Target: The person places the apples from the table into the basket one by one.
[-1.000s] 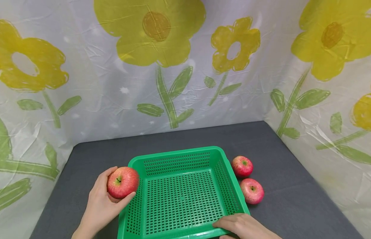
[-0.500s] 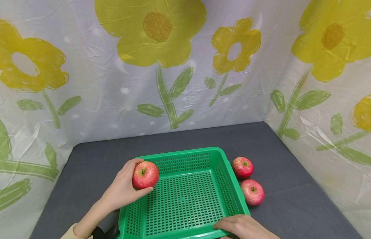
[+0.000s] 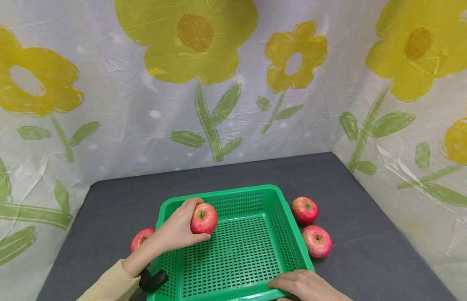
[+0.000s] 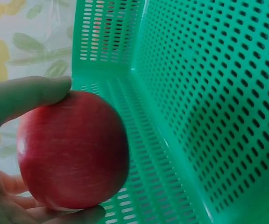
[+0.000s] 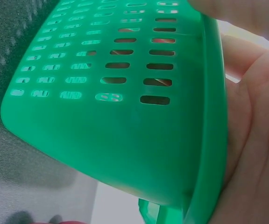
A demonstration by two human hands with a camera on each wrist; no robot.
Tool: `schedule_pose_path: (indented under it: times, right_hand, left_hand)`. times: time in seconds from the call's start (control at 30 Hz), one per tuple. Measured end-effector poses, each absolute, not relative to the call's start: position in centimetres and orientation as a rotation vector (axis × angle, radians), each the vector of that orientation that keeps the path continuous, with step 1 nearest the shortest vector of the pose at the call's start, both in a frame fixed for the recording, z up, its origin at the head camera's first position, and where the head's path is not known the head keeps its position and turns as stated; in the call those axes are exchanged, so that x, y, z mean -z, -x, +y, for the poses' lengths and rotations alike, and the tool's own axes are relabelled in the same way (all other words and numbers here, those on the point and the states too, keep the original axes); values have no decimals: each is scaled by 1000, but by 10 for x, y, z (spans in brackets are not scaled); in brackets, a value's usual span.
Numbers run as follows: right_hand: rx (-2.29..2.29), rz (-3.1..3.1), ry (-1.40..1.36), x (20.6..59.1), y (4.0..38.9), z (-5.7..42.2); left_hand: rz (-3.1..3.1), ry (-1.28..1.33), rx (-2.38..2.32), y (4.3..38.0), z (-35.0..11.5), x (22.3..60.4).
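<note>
My left hand (image 3: 182, 229) grips a red apple (image 3: 204, 218) between thumb and fingers, above the left part of a green plastic basket (image 3: 233, 288). In the left wrist view the apple (image 4: 74, 151) shows its smooth red side, with the basket's perforated wall and floor behind it. At the near right corner my right hand (image 3: 302, 285) holds the basket's rim. Up close in the right wrist view, fingers and palm (image 5: 256, 112) lie around that rim (image 5: 214, 121). Nothing lies on the part of the basket floor that shows.
Two apples, one behind (image 3: 305, 210) and one in front (image 3: 317, 241), sit just outside the basket's right wall. Another apple (image 3: 142, 239) lies left of the basket, partly hidden by my left forearm. The dark grey table (image 3: 368, 251) meets flower-printed curtains (image 3: 135, 125).
My left hand has carried the apple rightward, from beside the basket's left rim to over its inside. An apple on the table at left has come into view. The right hand stays put.
</note>
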State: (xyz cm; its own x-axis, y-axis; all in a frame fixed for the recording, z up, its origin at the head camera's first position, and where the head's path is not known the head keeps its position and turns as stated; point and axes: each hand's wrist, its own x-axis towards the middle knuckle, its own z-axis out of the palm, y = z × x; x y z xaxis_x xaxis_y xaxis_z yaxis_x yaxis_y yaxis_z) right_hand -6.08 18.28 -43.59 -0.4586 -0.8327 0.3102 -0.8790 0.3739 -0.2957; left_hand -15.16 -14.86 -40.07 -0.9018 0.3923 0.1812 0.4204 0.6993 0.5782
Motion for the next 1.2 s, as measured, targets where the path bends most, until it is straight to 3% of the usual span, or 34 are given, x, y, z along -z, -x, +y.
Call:
schedule_pose_path:
  times: [1.2]
  right_hand:
    - [-609, -2484, -1555, 439, 61, 183]
  left_hand:
    - [-3069, 778, 761, 167, -124, 438]
